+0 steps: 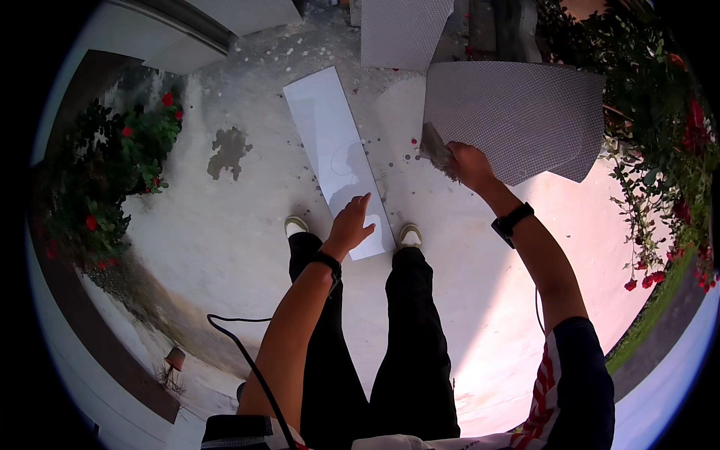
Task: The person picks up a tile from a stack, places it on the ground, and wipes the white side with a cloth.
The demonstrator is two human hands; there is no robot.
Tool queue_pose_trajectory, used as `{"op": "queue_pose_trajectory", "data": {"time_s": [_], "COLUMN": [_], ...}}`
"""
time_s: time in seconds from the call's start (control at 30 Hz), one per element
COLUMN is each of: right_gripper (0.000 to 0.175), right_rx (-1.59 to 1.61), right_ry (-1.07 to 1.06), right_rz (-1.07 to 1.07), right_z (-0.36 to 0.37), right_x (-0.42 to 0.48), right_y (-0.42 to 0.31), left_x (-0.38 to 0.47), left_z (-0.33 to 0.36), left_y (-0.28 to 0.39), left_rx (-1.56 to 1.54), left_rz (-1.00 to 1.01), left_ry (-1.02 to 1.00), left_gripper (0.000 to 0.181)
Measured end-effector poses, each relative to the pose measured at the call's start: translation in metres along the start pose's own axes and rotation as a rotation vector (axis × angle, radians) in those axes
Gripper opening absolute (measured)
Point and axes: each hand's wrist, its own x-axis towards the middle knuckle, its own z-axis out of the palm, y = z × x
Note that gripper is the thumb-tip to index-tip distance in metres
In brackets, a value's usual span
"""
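A long white panel [332, 135] lies flat on the concrete floor, its near end between my feet. Over that near part is my left hand [351, 223], empty, with fingers spread apart; whether it touches the panel I cannot tell. My right hand [471, 164] grips the end of a flat grey-brown piece [437, 147] with a rough, fibrous-looking lower edge; its material is unclear. The piece is held right of the panel, by the left edge of a grey textured sheet [512, 112]. Shadows fall across the panel's surface.
Another textured sheet [402, 34] lies at the top. Red-flowered bushes grow at left [143, 140] and right [664, 157]. A dark wet patch [229, 153] marks the floor. My shoes [410, 235] flank the panel's near end. A small pot [175, 358] is at lower left; a black cable [247, 354] crosses my left arm.
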Motion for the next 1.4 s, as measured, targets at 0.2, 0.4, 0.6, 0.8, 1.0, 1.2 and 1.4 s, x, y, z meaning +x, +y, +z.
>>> {"op": "queue_pose_trajectory", "data": {"time_s": [0.2, 0.4, 0.6, 0.8, 1.0, 1.2, 1.4], "right_gripper": [0.028, 0.036, 0.022, 0.029, 0.065, 0.069, 0.069], "right_rx": [0.281, 0.673, 0.633, 0.322, -0.13, 0.056, -0.047], "right_ry": [-0.279, -0.062, 0.307, 0.475, 0.786, 0.739, 0.831], "right_rz": [-0.276, 0.098, 0.28, 0.235, 0.081, -0.041, 0.177], "right_z": [0.017, 0.089, 0.2, 0.289, 0.346, 0.352, 0.338], "right_x": [0.039, 0.131, 0.244, 0.396, 0.447, 0.458, 0.476], "right_y": [-0.141, -0.194, -0.21, -0.213, -0.224, -0.207, -0.189], "left_x": [0.059, 0.092, 0.145, 0.269, 0.308, 0.289, 0.336], "left_z": [-0.116, -0.145, -0.151, -0.147, -0.139, -0.152, -0.152], "left_y": [-0.049, -0.179, -0.282, -0.375, -0.391, -0.395, -0.387], "left_rx": [0.065, -0.413, -0.446, 0.077, 0.75, 0.859, 0.925], "left_rz": [0.442, 0.075, -0.054, 0.263, 0.37, 0.394, 0.494], "left_ry": [0.198, -0.193, 0.194, 0.484, 0.568, 0.274, 0.299], "left_gripper": [0.059, 0.033, 0.03, 0.029, 0.047, 0.07, 0.069]}}
